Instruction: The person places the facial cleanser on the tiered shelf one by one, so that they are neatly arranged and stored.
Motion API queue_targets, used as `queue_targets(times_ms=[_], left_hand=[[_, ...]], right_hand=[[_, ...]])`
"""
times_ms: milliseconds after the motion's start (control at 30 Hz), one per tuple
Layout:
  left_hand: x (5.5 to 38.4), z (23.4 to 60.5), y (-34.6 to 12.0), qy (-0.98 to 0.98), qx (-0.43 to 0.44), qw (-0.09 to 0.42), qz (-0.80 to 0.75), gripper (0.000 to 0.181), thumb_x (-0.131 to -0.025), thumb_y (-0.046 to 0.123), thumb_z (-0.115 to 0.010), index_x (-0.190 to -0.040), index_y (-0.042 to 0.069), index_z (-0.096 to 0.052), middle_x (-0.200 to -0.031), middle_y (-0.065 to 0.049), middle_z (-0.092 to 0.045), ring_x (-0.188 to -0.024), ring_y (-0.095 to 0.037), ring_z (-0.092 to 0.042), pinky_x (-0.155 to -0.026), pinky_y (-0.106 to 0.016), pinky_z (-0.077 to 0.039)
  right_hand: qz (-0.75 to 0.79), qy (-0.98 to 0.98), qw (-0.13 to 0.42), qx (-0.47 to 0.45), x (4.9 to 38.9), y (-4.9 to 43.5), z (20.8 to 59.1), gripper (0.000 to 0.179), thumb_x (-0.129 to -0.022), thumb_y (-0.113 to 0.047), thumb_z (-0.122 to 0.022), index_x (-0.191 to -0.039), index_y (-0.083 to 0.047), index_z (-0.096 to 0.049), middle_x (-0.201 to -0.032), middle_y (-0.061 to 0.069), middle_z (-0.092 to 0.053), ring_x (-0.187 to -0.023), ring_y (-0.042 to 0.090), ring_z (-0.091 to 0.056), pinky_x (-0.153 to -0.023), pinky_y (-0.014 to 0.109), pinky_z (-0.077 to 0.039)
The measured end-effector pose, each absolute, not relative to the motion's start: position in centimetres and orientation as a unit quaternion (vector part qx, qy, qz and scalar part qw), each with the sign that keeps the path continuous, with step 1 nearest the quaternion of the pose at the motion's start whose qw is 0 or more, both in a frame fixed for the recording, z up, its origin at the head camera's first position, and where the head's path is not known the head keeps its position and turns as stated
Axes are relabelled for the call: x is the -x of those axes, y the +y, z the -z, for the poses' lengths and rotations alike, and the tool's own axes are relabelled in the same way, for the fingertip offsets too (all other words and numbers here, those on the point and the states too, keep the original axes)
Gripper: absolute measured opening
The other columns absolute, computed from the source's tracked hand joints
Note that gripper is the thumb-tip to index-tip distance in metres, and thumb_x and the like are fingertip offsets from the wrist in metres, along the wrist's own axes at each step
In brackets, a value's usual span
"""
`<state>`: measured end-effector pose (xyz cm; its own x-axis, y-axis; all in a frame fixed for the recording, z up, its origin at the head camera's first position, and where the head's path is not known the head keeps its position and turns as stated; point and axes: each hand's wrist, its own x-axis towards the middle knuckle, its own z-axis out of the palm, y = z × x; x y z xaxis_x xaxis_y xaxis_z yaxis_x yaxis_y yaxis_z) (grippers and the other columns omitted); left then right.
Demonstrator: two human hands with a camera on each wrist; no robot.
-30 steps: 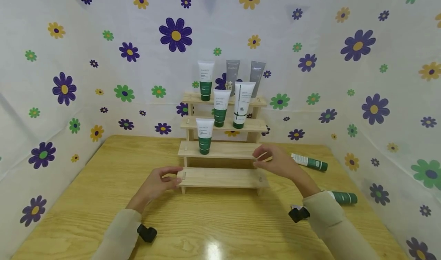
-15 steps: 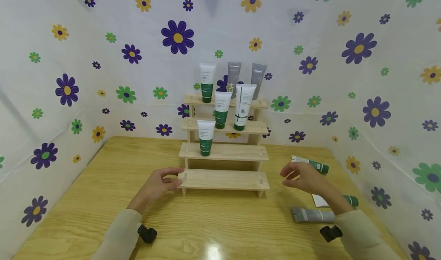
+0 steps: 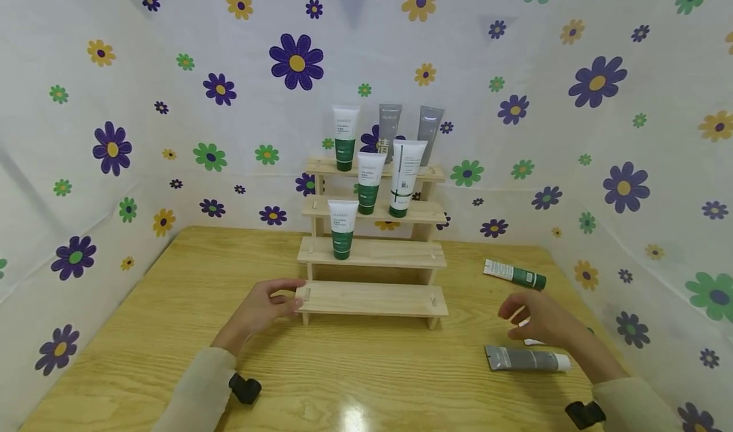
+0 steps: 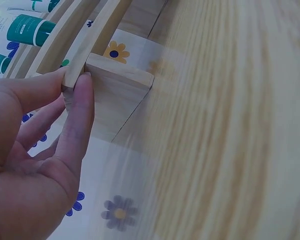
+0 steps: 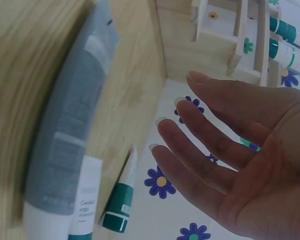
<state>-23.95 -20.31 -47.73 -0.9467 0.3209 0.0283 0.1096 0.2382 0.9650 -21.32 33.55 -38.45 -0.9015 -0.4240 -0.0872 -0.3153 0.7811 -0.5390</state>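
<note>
My left hand [image 3: 260, 308] pinches the left end of the lowest step of a wooden stepped display rack [image 3: 372, 298]; the left wrist view shows thumb and finger on the step's end [image 4: 72, 75]. My right hand [image 3: 541, 320] hovers over the right of the table, fingers loosely bent, holding nothing. Close below it lies a grey squeeze tube [image 3: 523, 359] with a white cap. A white-and-green squeeze tube [image 5: 85, 197] is mostly hidden behind the right hand in the head view. Another white-and-green tube [image 3: 515, 273] lies further back.
Upright tubes stand on the rack: a white-and-green tube [image 3: 342, 228] on the second step from the bottom, two [image 3: 369, 182] above it, and a white-and-green one [image 3: 345, 136] with two grey tubes [image 3: 389, 126] on top. Flower-printed cloth [image 3: 229, 120] encloses the table [image 3: 229, 260].
My right hand has moved from the rack's right side, rightward and toward me, to above the lying tubes, uncovering the grey one. The left hand keeps its grip on the rack.
</note>
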Motion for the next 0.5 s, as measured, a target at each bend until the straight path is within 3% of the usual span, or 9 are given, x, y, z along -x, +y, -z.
queue_targets(times_ms=[500], left_hand=[[24.1,47.7,-20.3,0.782,-0.131,0.089,-0.603,0.052,-0.099,0.015,-0.07,-0.146,-0.001,-0.055,-0.15,-0.028,-0.051,-0.108,-0.023,-0.071,-0.089,-0.034,-0.064]], right_hand=[[0.171,0.959,0.107,0.198,20.2,36.3,40.2,0.033,-0.072,-0.003,-0.09,-0.097,-0.007,-0.069,-0.096,0.003,-0.072,-0.084,0.021,-0.067,-0.072,0.032,-0.06]])
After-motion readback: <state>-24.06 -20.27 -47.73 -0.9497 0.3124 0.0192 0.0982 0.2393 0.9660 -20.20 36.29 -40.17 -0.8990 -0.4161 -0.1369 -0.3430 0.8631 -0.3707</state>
